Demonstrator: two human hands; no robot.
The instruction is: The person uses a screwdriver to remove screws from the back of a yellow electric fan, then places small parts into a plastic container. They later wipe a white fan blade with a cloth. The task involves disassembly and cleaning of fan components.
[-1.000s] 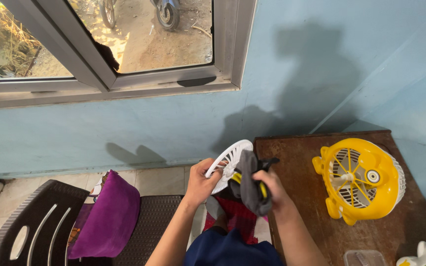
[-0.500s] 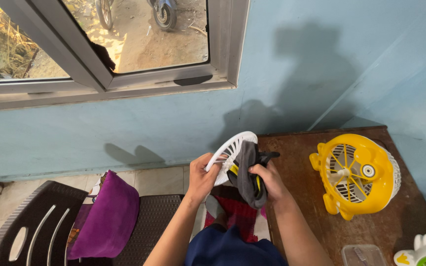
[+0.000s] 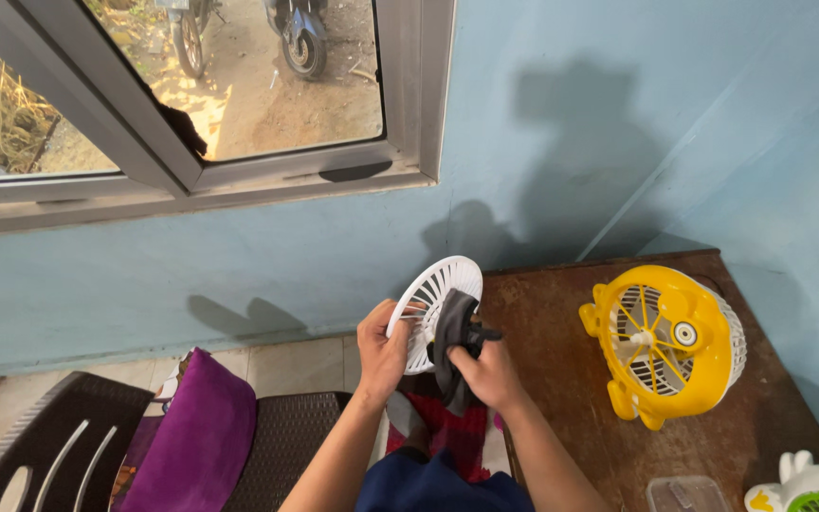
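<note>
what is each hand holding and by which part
The left hand grips the white round fan grille by its lower left rim. The right hand presses a dark grey cloth, bunched in its fingers, against the grille's face.

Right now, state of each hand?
Left hand: closed on the white fan grille.
Right hand: closed on a dark grey cloth against the grille.

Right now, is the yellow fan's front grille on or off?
Off: the yellow fan shows bare blades; the left hand holds a white grille.
</note>
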